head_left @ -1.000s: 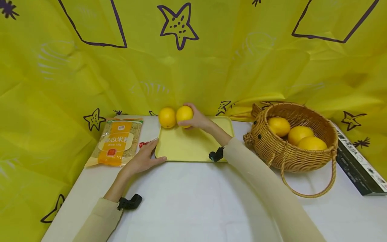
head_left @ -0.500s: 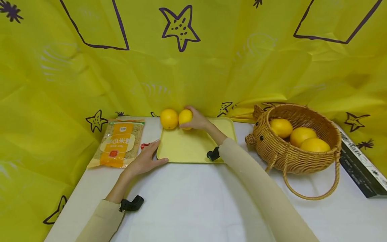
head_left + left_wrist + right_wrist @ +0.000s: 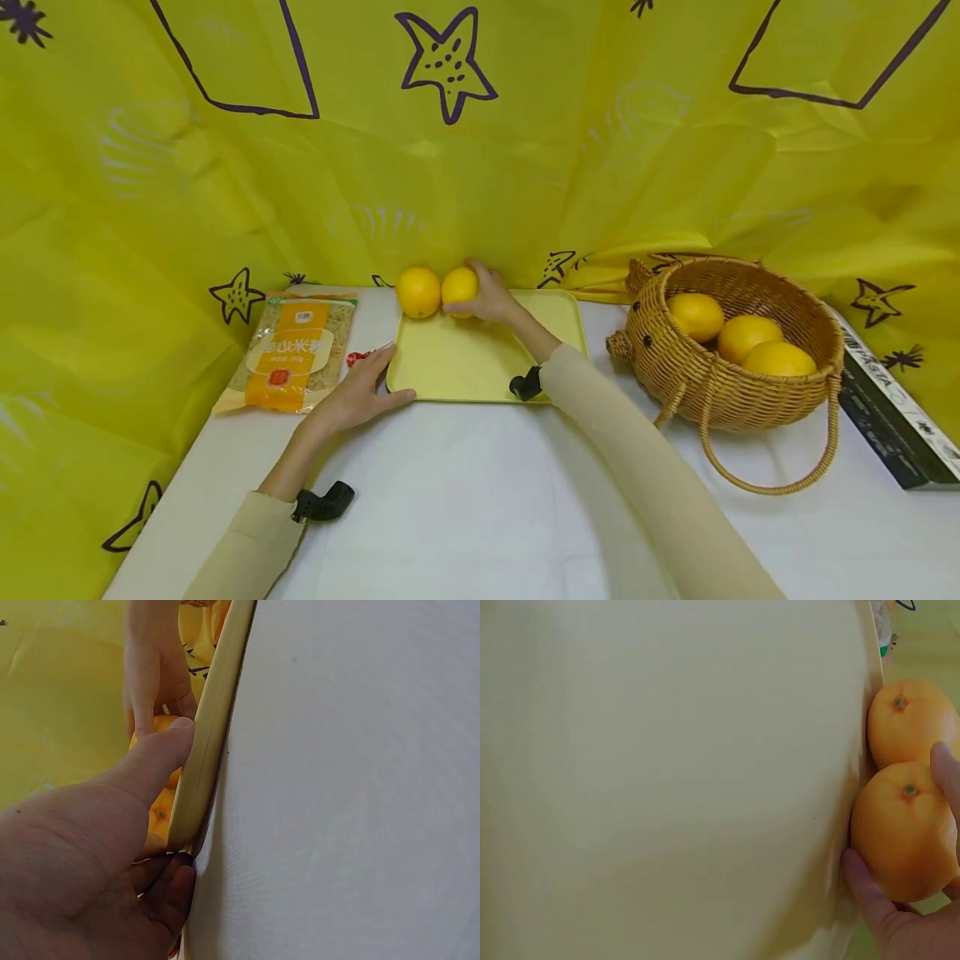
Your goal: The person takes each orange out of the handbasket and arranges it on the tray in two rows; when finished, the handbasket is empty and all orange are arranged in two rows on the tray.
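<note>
In the head view my right hand grips an orange at the back of the pale yellow tray. A second orange sits against its left side by the tray's back left corner. The right wrist view shows thumb and fingers around the nearer orange, touching the other orange. Both are along the tray's far rim; I cannot tell whether they rest inside it. My left hand holds the front left corner, its thumb on the front edge and its fingers at the left side.
A wicker basket shaped like an animal stands at the right with several oranges inside. Beyond it lies a black and white pasta box. A noodle packet lies left of the tray, beside a small red item. Yellow cloth hangs behind.
My right forearm has shifted slightly left, and the right hand covers a little more of its orange. The left hand stays on the tray corner. Both oranges remain in nearly the same place.
</note>
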`<action>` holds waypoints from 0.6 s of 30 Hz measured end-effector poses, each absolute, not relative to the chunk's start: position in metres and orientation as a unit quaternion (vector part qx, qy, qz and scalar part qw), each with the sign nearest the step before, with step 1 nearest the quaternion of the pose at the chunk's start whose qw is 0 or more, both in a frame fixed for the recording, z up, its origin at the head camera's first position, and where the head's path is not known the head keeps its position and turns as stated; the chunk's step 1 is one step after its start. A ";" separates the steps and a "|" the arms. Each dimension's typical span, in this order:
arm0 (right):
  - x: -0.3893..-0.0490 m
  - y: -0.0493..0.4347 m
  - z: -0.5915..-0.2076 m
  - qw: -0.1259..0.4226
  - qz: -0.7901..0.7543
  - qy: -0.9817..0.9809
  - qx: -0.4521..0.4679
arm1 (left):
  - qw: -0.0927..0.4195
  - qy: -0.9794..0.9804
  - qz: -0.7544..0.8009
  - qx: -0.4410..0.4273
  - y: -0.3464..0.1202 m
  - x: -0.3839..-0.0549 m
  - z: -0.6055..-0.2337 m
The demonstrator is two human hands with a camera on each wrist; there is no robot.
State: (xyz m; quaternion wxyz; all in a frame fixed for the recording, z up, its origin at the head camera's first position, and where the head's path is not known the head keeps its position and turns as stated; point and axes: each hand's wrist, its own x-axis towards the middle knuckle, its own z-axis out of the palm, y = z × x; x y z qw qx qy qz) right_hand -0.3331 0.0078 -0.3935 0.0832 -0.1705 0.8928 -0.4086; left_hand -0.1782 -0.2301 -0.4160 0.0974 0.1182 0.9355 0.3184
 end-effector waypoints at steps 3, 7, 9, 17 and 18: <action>-0.331 0.006 -0.393 0.074 -0.420 0.890 -0.162 | 0.099 0.934 0.322 0.118 -0.230 -0.179 -0.415; -0.328 0.003 -0.395 0.072 -0.421 0.891 -0.153 | 0.103 0.933 0.323 0.122 -0.229 -0.177 -0.415; -0.326 0.003 -0.395 0.077 -0.420 0.892 -0.147 | 0.104 0.934 0.320 0.121 -0.229 -0.177 -0.415; -0.299 0.020 -0.375 0.072 -0.405 0.899 -0.151 | 0.103 0.933 0.322 0.121 -0.229 -0.178 -0.414; -0.291 0.025 -0.370 0.068 -0.404 0.897 -0.163 | 0.104 0.934 0.321 0.120 -0.229 -0.178 -0.413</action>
